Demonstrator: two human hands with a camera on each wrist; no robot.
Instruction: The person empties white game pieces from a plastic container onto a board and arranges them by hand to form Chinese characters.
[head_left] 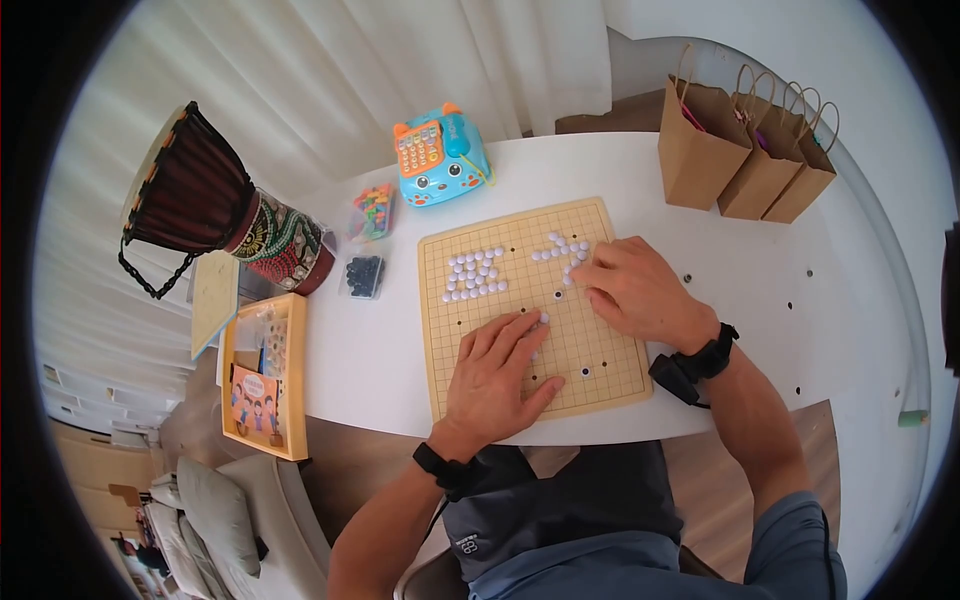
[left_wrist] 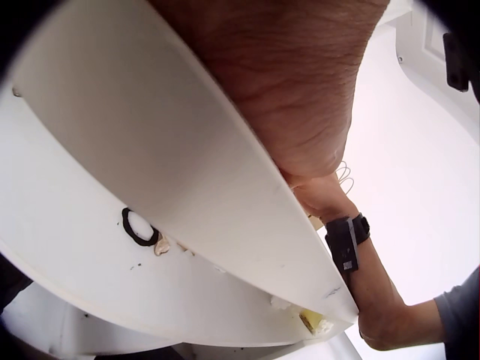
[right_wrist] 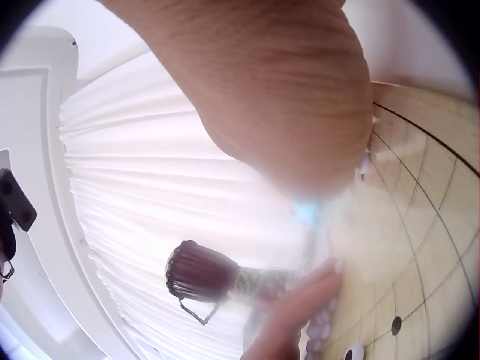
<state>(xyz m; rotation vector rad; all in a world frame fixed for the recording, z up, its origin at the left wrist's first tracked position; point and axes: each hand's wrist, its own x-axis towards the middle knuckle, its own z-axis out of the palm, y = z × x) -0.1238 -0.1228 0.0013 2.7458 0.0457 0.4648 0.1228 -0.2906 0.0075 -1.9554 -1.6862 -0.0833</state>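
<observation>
A wooden grid board lies on the white table, with white pieces forming a figure at its upper left and more white pieces at the upper right. My right hand is over the board's right side, fingers bent beside the upper right pieces; whether it pinches one is hidden. My left hand rests on the lower middle, fingers spread, fingertips beside a white piece. In the left wrist view the left palm hides the board; in the right wrist view the right hand covers most pieces.
Left of the board are a box of dark pieces, a box of colourful pieces, a drum and a wooden tray. A blue toy phone stands behind it. Paper bags stand at the back right.
</observation>
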